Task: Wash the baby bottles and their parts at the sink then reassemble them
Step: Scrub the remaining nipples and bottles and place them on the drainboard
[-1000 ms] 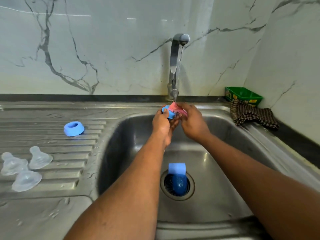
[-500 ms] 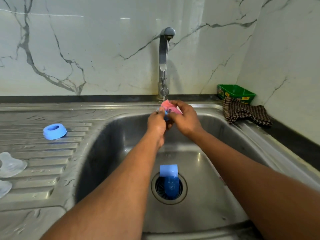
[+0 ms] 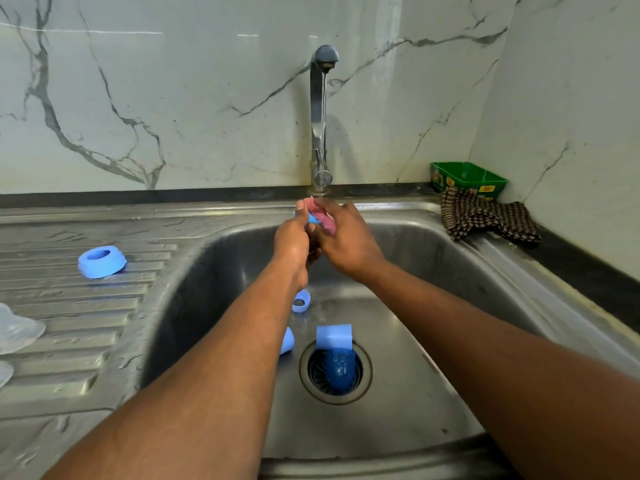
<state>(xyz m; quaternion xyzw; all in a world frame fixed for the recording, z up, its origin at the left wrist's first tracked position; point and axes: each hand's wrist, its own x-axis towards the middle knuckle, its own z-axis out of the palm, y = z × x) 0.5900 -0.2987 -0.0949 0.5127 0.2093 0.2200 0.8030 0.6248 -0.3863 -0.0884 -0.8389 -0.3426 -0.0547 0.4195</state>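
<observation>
Under the running tap (image 3: pixel 321 116), my left hand (image 3: pixel 294 242) holds a small blue bottle part (image 3: pixel 313 219), mostly hidden by fingers. My right hand (image 3: pixel 346 242) grips a pink sponge (image 3: pixel 325 218) pressed against that part. In the sink basin (image 3: pixel 433 299) lie a blue ring (image 3: pixel 301 301), a blue piece (image 3: pixel 287 341) partly hidden by my left forearm, and a blue cap (image 3: pixel 334 337) over the drain (image 3: pixel 335 372). Another blue ring (image 3: pixel 102 262) sits on the drainboard (image 3: pixel 86 323), with clear teats (image 3: pixel 17 332) at the left edge.
A checked cloth (image 3: pixel 485 218) lies on the right rim of the sink, with a green box (image 3: pixel 467 176) behind it in the corner. Marble walls stand behind and to the right.
The hands stay under the tap, rubbing the sponge on the blue part. The view has shifted, so a blue ring and a blue piece in the basin now show beside my left forearm.
</observation>
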